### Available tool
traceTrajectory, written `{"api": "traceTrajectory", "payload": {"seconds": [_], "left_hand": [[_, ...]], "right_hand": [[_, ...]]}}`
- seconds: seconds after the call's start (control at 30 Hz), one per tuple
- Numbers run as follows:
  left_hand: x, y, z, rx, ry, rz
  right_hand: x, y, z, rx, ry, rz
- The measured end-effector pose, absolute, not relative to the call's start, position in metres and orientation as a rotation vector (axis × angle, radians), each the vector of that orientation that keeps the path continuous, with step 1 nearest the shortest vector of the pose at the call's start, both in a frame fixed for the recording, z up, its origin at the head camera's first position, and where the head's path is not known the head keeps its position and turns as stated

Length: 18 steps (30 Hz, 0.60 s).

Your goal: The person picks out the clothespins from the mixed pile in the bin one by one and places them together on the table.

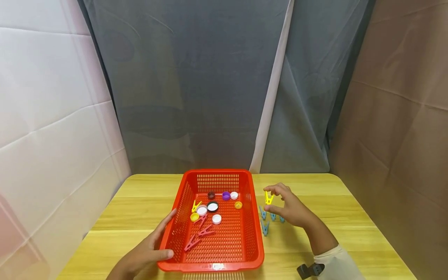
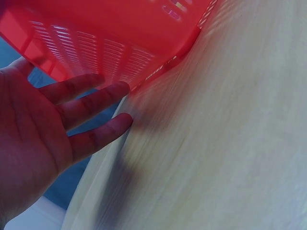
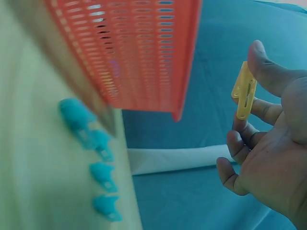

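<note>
My left hand [image 1: 150, 247] is at the left side of a red plastic basket [image 1: 257, 241], with its thumb over the rim. In the left wrist view its other fingers [image 2: 96, 105] extend fairly straight beside the basket's outer wall. To the right of the basket, my right hand [image 1: 288, 206] pinches a yellow clothespin [image 1: 268, 197] between thumb and fingertips, above the table. The right wrist view shows this clothespin [image 3: 246, 93] against the thumb, the remaining fingers loosely bent. Several blue-green clothespins [image 1: 265, 228] lie on the table near that hand.
Inside the basket are pink clothespins [image 1: 206, 230], another yellow clothespin [image 1: 196, 206] and several bottle caps [image 1: 212, 206] in white, yellow, purple and dark colours. The wooden table [image 1: 346, 233] has grey cloth [image 1: 210, 85] hanging behind it and cloth walls at both sides.
</note>
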State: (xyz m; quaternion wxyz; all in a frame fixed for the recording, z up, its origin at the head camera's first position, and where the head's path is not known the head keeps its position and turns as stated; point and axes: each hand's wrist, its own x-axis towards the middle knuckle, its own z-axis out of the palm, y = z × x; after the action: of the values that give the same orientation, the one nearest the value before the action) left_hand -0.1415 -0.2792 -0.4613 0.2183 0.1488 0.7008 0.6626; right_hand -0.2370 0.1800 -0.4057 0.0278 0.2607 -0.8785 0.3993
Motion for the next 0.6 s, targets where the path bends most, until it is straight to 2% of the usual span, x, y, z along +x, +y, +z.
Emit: {"api": "traceTrajectory", "payload": {"seconds": [0.33,0.6], "left_hand": [[-0.142,-0.279,-0.464,0.397,1.986,1.817],[-0.141,-0.278,-0.464,0.400,1.991,1.821]], "right_hand": [[-0.231,0.196,-0.440,0.709,-2.829,1.258],[-0.222,0.202,-0.453,0.654,-2.895,1.244]]}}
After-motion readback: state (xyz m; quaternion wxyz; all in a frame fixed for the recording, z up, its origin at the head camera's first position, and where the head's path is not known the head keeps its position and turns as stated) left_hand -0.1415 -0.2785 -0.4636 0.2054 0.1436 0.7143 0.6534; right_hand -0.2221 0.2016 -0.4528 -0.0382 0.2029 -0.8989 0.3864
